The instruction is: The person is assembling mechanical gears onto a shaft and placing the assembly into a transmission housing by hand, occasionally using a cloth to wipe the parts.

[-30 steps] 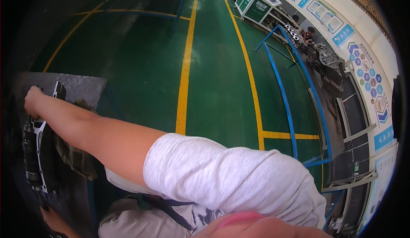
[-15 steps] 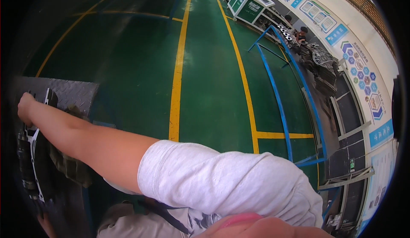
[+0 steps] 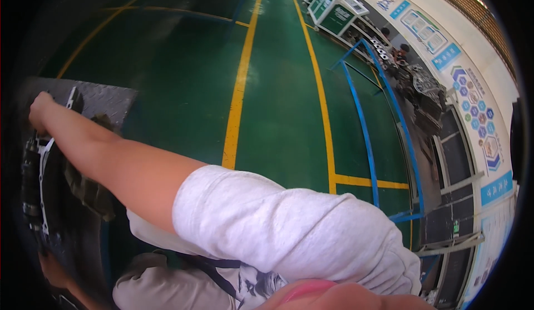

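My right arm, in a pale short sleeve, reaches across to the far left. My right hand (image 3: 41,111) is closed at the upper end of a dark machine part (image 3: 32,185) with a silvery flat metal edge, which looks like an engine part. Its fingers are mostly hidden, and what they hold cannot be made out. At the lower left, my left hand (image 3: 47,260) and forearm show only in part, dim at the rim, near the part's lower end; its fingers are not discernible. Crumpled olive-dark cloth (image 3: 86,190) lies beside the part.
The part rests on a grey metal-topped bench (image 3: 114,101). Beyond it stretches a green floor (image 3: 283,98) with yellow lines. On the right stand a blue metal frame (image 3: 361,121), a bench with engine parts (image 3: 425,96), green-white cabinets (image 3: 339,16) and people farther off.
The view has turned slightly, shifting the floor lines and bench. My right hand stays at the part's upper end. More of my left forearm shows at the lower left.
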`<state>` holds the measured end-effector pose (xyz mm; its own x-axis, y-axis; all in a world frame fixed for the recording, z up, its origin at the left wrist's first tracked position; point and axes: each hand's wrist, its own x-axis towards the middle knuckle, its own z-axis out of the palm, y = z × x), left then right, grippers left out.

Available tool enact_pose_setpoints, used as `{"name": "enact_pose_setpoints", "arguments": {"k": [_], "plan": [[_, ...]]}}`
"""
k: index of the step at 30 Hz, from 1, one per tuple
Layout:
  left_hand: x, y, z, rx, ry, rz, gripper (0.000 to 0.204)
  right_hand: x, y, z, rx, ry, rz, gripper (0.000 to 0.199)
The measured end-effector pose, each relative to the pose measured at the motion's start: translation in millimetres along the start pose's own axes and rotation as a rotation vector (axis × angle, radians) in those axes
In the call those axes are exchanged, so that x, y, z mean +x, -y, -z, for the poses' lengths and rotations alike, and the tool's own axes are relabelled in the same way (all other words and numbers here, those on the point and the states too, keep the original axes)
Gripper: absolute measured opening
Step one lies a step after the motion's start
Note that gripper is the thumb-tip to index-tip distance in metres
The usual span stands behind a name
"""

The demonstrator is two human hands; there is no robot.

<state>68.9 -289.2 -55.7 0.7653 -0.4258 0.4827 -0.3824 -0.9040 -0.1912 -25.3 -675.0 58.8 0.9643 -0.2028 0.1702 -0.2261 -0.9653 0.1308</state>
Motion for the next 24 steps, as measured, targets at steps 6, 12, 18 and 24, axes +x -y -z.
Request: {"name": "enact_pose_setpoints", "arguments": {"k": [6,12,18,24], "plan": [[-32,-90,52,-0.364,-0.529,-0.146,0.017,-28,-54,-18,0.057,-0.181,0.022,0.024],[-12,-56,107,-0.234,0.073,0.137,0.016,-16,-18,19,0.017,-0.086,0.122,0.016],[9,-9,114,-0.473,0.690,0.081,0.041,14,-8,-1,0.052,-0.155,0.220,0.022],[-21,-55,89,-0.413,-0.045,0.153,0.019,21,-52,-28,0.025,-0.169,0.218,0.019]]}}
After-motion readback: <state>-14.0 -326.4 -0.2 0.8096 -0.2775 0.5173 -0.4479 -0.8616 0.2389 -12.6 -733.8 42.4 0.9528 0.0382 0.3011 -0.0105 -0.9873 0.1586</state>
